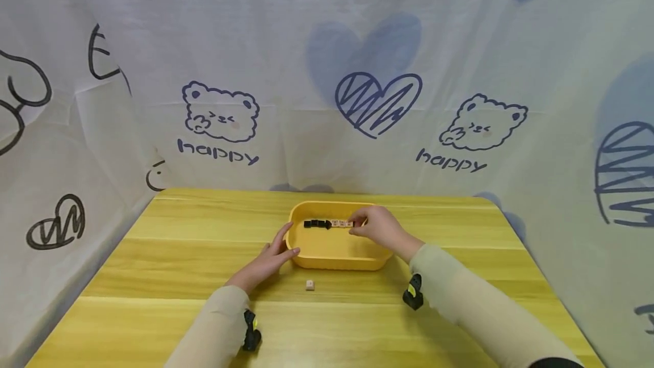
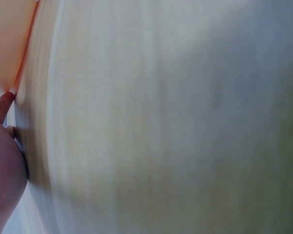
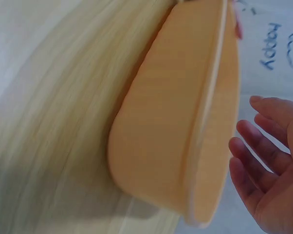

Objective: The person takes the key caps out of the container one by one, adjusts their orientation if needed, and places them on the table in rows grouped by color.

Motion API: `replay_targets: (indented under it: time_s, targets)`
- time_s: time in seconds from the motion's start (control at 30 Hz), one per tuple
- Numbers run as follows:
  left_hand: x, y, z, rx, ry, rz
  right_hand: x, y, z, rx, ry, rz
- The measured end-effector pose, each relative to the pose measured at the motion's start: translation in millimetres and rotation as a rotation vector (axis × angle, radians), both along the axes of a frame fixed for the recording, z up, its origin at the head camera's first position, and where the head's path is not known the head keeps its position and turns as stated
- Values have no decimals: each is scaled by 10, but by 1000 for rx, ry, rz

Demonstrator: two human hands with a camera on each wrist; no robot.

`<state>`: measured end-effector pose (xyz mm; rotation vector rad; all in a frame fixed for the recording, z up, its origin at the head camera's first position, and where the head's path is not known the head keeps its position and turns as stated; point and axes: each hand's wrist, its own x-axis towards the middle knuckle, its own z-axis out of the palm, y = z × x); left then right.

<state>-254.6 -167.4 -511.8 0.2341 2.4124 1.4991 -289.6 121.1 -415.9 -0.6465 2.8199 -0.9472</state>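
A shallow yellow tray (image 1: 337, 263) sits on the table. Inside, a row of small black keycap-like pieces (image 1: 317, 224) continues to the right into pale, marked ones (image 1: 341, 224). My right hand (image 1: 382, 228) reaches over the tray's right side, its thumb and fingertips right at the row's right end. The right wrist view shows that hand (image 3: 278, 165) with loosely curved, parted fingers and nothing visible between them. At the tray's left front corner, my left hand (image 1: 268, 263) rests against the rim with extended fingers and thumb. One pale keycap (image 1: 310, 285) lies in front of the tray.
The wood-patterned table (image 1: 204, 220) extends around the tray. Behind it and at both sides hangs a white cloth (image 1: 301, 146) with printed bears and hearts. Each sleeve has a black wrist device (image 1: 413, 292) on it.
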Motion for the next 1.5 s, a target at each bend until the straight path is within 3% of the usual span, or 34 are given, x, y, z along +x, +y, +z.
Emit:
replay_targets:
  time_s: [0.3, 0.67, 1.0, 1.5]
  targets:
    - [-10, -8, 9, 19, 18, -8, -339, 66, -82, 162, -37, 93]
    - [21, -14, 41, 32, 14, -20, -601, -39, -210, 223, -155, 175]
    - [-3, -15, 41, 24, 17, -18, -693, -85, -260, 306, -150, 231]
    - [-2, -25, 33, 38, -7, -27, -688, -52, -339, 376, -140, 294]
